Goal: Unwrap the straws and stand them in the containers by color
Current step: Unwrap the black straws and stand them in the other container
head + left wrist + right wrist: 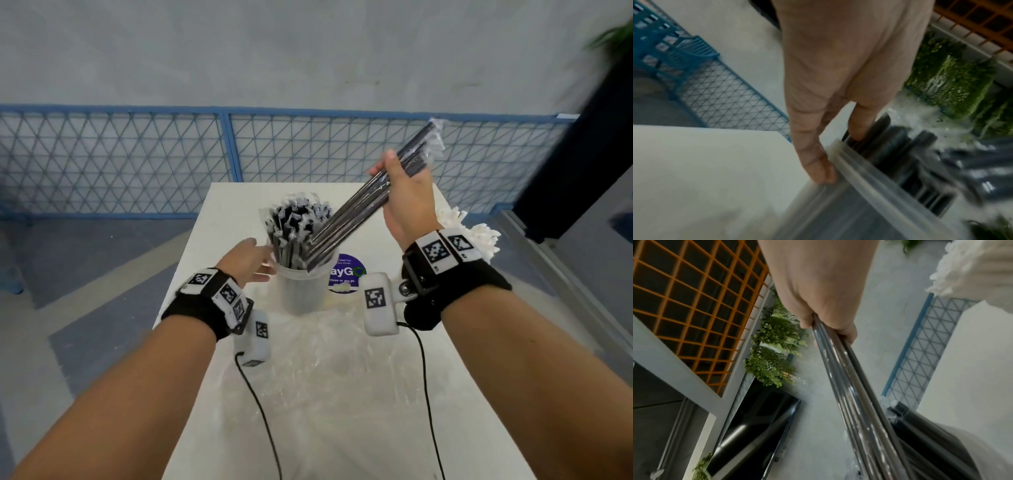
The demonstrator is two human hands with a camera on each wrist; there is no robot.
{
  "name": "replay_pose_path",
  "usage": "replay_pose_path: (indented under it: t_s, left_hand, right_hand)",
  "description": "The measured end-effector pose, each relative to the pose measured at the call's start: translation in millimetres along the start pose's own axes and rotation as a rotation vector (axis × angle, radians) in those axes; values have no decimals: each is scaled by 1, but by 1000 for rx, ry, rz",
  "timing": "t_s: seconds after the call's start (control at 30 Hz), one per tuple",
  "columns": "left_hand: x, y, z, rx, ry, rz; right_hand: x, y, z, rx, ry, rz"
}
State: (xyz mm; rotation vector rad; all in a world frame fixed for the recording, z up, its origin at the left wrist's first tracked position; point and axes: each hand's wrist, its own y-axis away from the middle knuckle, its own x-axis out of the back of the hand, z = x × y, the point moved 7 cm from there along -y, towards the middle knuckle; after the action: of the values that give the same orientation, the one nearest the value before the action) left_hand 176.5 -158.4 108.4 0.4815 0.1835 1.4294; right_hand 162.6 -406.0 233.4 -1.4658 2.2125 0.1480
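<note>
My right hand (399, 192) grips a slanted bundle of black straws (363, 202) in clear wrappers, its lower end over the clear container (301, 291). That container stands mid-table, full of upright black straws (294, 226). My left hand (251, 262) touches the container's left rim with straight fingers (818, 168); one finger reaches inside by the straws. In the right wrist view the bundle (855, 394) runs down from my fist toward the container (953, 451). White straws (479, 236) stick out behind my right wrist.
Crumpled clear wrapping (329, 353) covers the white table (219, 219) in front of the container. A purple round sticker (347, 272) lies just right of it. A blue mesh fence (137, 157) runs behind the table.
</note>
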Motion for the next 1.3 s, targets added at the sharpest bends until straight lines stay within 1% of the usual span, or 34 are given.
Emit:
replay_pose_path:
  t_s: [0.07, 0.1, 0.17, 0.2, 0.27, 0.33, 0.4, 0.47, 0.53, 0.57, 0.63, 0.67, 0.73, 0.77, 0.8, 0.83, 0.87, 0.9, 0.93, 0.97, 1.03, 1.1, 1.2, 1.3]
  left_hand:
    - [-6, -3, -8, 41, 141, 1]
    - [-9, -4, -11, 49, 184, -21]
    - [-14, -6, -17, 64, 209, -65]
    - [-14, -8, -19, 58, 218, -67]
    - [-13, -9, -22, 49, 255, -65]
    - [-12, -10, -24, 45, 277, -60]
    - [-13, -9, -25, 49, 277, -67]
    - [-12, -8, -25, 52, 266, -65]
    - [-12, -6, -24, 53, 258, -56]
    - [-12, -5, -24, 54, 260, -55]
    - [-12, -5, -23, 55, 273, -50]
    - [-12, -6, -24, 59, 286, -46]
    - [-12, -6, -25, 65, 304, -49]
    - [-12, -6, -25, 63, 304, -56]
    - [-12, -7, -25, 60, 304, -59]
    - [-12, -7, -25, 61, 305, -60]
    - [-12, -7, -25, 64, 307, -59]
    - [-12, -7, -24, 67, 309, -62]
    - [-12, -7, -24, 69, 309, -66]
    - [-13, -7, -24, 69, 311, -67]
    - [-12, -5, -23, 65, 320, -70]
    - [-12, -4, -23, 58, 321, -87]
    - [-14, -5, -24, 48, 296, -95]
    - [-15, -5, -23, 33, 308, -84]
  right_hand:
    - [1, -3, 5, 33, -37, 76]
    - [0, -5, 6, 53, -21, 100]
    - [-6, -2, 10, 76, 27, 94]
    - [-11, 0, 14, 84, 64, 61]
    - [-21, 8, 28, 80, 216, -38]
    - [-28, 19, 52, 23, 423, -161]
    - [-29, 31, 81, -68, 577, -292]
    - [-26, 37, 102, -134, 652, -373]
    - [-24, 36, 109, -141, 666, -426]
    - [-24, 33, 105, -136, 669, -424]
    - [-31, 28, 83, -90, 663, -406]
    - [-38, 26, 67, -27, 630, -409]
    - [-57, 25, 34, 171, 617, -422]
    - [-69, 26, 24, 282, 695, -451]
    - [-79, 26, 24, 369, 844, -501]
    - [-88, 28, 30, 417, 1025, -566]
    - [-91, 30, 43, 405, 1191, -627]
    - [-93, 32, 56, 366, 1293, -683]
    - [-93, 35, 66, 335, 1329, -719]
    - [-93, 39, 73, 337, 1327, -737]
    - [-96, 51, 83, 410, 1342, -740]
    - [-93, 64, 93, 469, 1417, -739]
    - [-76, 75, 109, 477, 1577, -750]
    - [-68, 70, 106, 480, 1578, -750]
